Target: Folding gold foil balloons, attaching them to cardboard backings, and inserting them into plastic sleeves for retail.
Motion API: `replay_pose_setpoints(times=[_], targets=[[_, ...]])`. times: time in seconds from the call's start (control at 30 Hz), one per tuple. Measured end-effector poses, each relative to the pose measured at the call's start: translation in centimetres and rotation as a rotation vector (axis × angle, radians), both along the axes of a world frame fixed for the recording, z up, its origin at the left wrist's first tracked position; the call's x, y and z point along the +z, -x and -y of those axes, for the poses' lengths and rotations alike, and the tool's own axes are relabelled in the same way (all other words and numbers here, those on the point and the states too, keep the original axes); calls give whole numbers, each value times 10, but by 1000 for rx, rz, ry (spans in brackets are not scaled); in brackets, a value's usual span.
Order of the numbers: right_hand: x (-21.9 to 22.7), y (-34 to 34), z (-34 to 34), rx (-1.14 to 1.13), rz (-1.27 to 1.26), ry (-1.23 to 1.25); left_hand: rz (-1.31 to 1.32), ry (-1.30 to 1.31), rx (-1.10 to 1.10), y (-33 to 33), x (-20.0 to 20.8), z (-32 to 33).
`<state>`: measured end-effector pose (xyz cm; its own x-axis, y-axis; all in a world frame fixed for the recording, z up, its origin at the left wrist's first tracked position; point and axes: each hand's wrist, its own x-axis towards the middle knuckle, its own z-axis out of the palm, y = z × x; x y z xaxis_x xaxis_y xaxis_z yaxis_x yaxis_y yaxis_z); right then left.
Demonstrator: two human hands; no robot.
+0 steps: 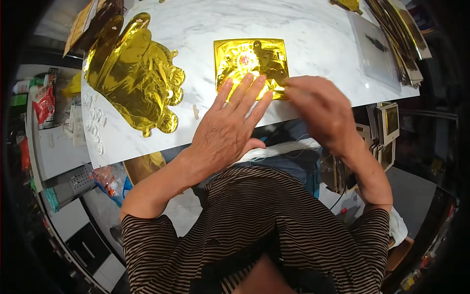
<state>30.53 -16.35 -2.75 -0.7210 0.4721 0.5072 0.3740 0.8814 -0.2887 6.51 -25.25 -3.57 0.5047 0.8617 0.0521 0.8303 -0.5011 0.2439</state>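
Note:
A square, flat gold foil piece with a small red mark lies near the table's front edge. On its upper right is a dark, rounded shape; I cannot tell whether it is a reflection or a separate piece. My left hand rests flat across the near part of the foil, fingers spread. At the foil's right edge, my right hand has its fingers bent together, slightly blurred. Whatever is between those fingertips is hidden. Left of both hands lies a pile of gold foil balloons, flat and with rounded lobes.
White marbled table; a clear plastic sheet and stacked flat cards at its right. White ring-like loops lie at the left edge. White strings hang across my lap. Boxes stand below right.

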Motion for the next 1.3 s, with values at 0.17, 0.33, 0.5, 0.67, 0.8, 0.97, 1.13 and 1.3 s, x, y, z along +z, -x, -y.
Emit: replay_pose_setpoints(times=[0.17, 0.33, 0.5, 0.67, 0.8, 0.97, 1.13, 1.3], targets=[[6, 15, 8, 65, 411, -105, 66, -35, -17, 2, 0, 4], [11, 25, 14, 58, 577, -189, 106, -88, -29, 3, -6, 5], [-3, 40, 17, -54, 471, -425, 123, -83, -27, 7, -9, 4], [-18, 36, 11, -67, 328, -443, 154, -158, 8, 6, -11, 3], [-27, 31, 8, -71, 203, -428, 196, -213, 42, 0, -9, -1], [-21, 28, -1, -54, 147, -420, 121, -227, 101, -6, 9, -19], [17, 21, -6, -42, -61, -286, 52, -326, 222, -8, 32, -33], [53, 8, -10, 38, -296, 372, 619, 301, 205, 4, 77, -40]])
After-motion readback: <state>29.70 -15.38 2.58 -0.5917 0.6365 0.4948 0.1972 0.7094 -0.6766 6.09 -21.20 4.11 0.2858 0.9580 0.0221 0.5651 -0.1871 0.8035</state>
